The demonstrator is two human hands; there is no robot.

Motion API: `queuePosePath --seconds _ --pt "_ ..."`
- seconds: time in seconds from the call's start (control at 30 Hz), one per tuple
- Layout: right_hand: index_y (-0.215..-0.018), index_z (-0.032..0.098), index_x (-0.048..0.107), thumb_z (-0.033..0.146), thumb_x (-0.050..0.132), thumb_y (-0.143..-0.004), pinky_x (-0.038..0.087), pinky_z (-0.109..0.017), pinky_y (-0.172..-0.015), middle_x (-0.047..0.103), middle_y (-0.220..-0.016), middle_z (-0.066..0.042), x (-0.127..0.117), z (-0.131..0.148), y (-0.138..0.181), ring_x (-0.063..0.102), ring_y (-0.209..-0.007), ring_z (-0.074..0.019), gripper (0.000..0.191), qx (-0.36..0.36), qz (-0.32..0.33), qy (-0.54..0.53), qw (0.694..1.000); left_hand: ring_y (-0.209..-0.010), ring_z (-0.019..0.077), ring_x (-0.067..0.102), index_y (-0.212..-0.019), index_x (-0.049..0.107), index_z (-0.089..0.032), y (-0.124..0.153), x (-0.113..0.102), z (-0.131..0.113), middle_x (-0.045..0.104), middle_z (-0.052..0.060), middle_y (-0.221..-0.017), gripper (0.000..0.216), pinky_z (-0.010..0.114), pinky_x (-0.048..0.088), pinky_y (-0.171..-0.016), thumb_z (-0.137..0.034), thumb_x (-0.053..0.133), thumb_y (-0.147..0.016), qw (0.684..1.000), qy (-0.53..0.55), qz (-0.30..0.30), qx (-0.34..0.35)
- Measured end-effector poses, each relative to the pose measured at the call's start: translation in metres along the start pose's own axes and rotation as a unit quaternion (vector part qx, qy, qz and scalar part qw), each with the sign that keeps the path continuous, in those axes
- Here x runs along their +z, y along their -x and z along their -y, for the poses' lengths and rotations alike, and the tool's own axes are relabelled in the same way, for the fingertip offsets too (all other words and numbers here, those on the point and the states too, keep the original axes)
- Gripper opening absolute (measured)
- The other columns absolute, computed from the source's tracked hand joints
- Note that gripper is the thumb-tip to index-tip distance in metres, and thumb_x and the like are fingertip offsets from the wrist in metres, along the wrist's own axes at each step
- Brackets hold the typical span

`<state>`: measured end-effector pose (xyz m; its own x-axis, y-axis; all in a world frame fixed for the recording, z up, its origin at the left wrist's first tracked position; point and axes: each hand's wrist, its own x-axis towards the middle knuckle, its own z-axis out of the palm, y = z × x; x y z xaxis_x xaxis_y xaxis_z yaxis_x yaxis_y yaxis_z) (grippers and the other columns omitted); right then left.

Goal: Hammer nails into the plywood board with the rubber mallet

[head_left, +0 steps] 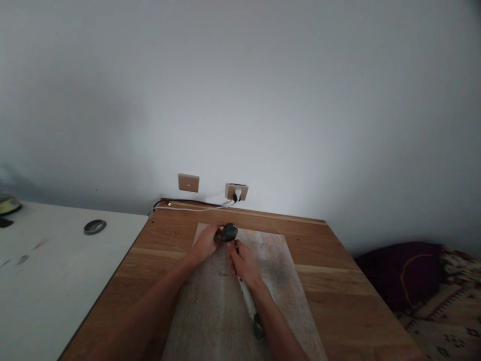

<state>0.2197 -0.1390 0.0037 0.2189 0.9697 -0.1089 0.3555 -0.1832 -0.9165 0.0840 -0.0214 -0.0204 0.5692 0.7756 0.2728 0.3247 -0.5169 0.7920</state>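
Note:
A long tool (246, 298) with a white shaft, a dark rounded head and a dark lower end slants over the board; its exact kind I cannot make out. My right hand (244, 263) is closed round the upper shaft, just below the head. At the left side of the head, my left hand (206, 242) has its fingers curled in against it, with the fingertips partly hidden. Beneath both hands lies a worn, greyish board (221, 311) with dark smudges. The lower end of the tool is beside my right forearm.
The board lies on a wooden table (319, 296) against a pale wall. At its back edge run black and white cables (195, 209) to a wall socket (242, 192). A white table (45, 281) on the left bears a grey ring (94, 226). Patterned fabric (447, 311) is at the right.

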Motion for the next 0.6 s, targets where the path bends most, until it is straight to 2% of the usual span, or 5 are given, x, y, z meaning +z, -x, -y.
queuePosePath --seconds 0.1,0.2,0.27,0.37,0.6 --pt "-0.084 0.024 0.049 0.071 0.04 -0.096 0.036 -0.021 -0.038 0.05 -0.048 0.007 0.0 0.001 -0.001 0.049 -0.035 -0.0112 0.05 0.002 -0.001 0.002 1.0 -0.098 0.0234 0.065 -0.118 0.064 -0.016 0.001 -0.004 0.001 0.069 0.009 -0.112 0.05 0.038 0.053 -0.092 -0.006 0.064 -0.069 0.999 -0.034 -0.011 -0.005" --pt "-0.083 0.024 0.05 0.072 0.045 -0.094 0.035 -0.022 -0.037 0.049 -0.045 0.008 -0.004 0.001 0.002 0.047 -0.033 -0.0118 0.049 0.003 0.012 0.003 1.0 -0.1 0.0262 0.062 -0.1 0.066 -0.017 0.012 -0.015 -0.005 0.065 0.01 -0.106 0.03 0.039 0.052 -0.091 -0.011 0.067 -0.071 0.993 -0.115 0.014 -0.017" --pt "-0.082 0.024 0.049 0.072 0.044 -0.093 0.035 -0.022 -0.036 0.048 -0.045 0.008 -0.008 0.0 0.007 0.046 -0.033 -0.0114 0.05 0.005 0.013 0.0 1.0 -0.1 0.0286 0.061 -0.088 0.065 -0.018 0.026 -0.024 -0.014 0.063 0.01 -0.099 0.013 0.041 0.05 -0.091 -0.02 0.069 -0.075 0.981 -0.186 0.061 -0.001" --pt "-0.082 0.024 0.047 0.075 0.041 -0.093 0.035 -0.022 -0.035 0.048 -0.047 0.009 -0.015 -0.007 0.023 0.045 -0.034 -0.0108 0.052 0.016 0.013 -0.01 1.0 -0.099 0.0289 0.061 -0.087 0.065 -0.021 0.049 -0.031 -0.033 0.062 0.009 -0.099 0.016 0.04 0.049 -0.091 -0.03 0.073 -0.077 0.958 -0.228 0.163 0.06" --pt "-0.084 0.024 0.046 0.076 0.043 -0.092 0.033 -0.022 -0.031 0.047 -0.05 0.01 -0.022 -0.033 0.056 0.044 -0.032 -0.0103 0.053 0.05 0.003 -0.039 0.998 -0.095 0.0277 0.063 -0.084 0.064 -0.02 0.066 -0.019 -0.06 0.065 0.01 -0.1 0.009 0.037 0.05 -0.083 -0.014 0.065 -0.079 0.934 -0.235 0.234 0.134"
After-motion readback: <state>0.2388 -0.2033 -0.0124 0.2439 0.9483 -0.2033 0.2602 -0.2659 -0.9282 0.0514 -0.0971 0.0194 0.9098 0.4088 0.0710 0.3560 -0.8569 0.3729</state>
